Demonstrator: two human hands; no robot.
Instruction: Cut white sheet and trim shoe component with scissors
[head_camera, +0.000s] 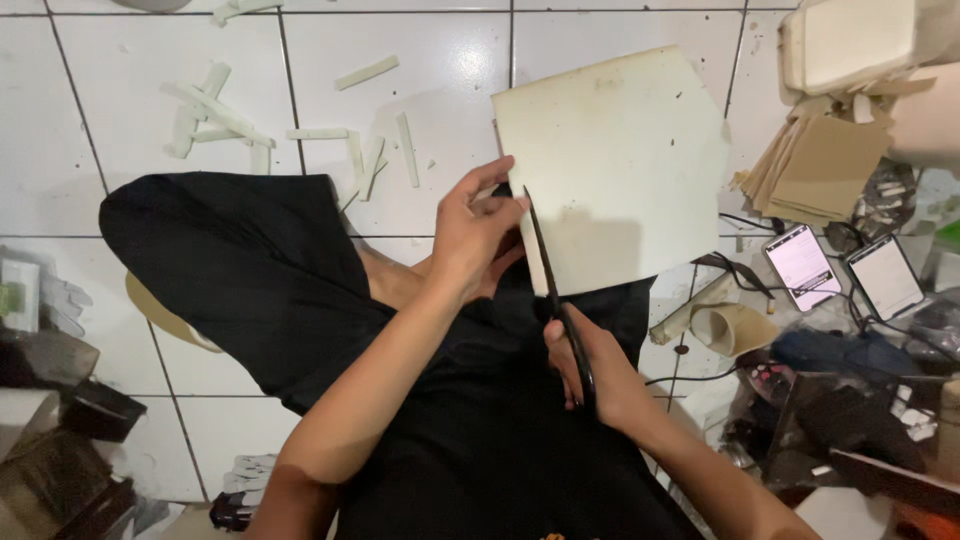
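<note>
A stained cream sheet (620, 170) is pinched by the left hand (478, 232); black scissors (560, 310) are gripped by the right hand (600, 375). Offcut strips (300, 135) are scattered over the white tiled floor (440, 60).

Cream sheet (625, 165) held flat w/ black scissors (556, 290) cutting its left edge.

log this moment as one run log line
left hand: holds cream sheet edge | right hand: grips scissors, blades along sheet's left edge | strips on tiled floor

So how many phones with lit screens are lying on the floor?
2: one phone beside the cables at right, the other phone just right of it. More may hide in the clutter.
</note>
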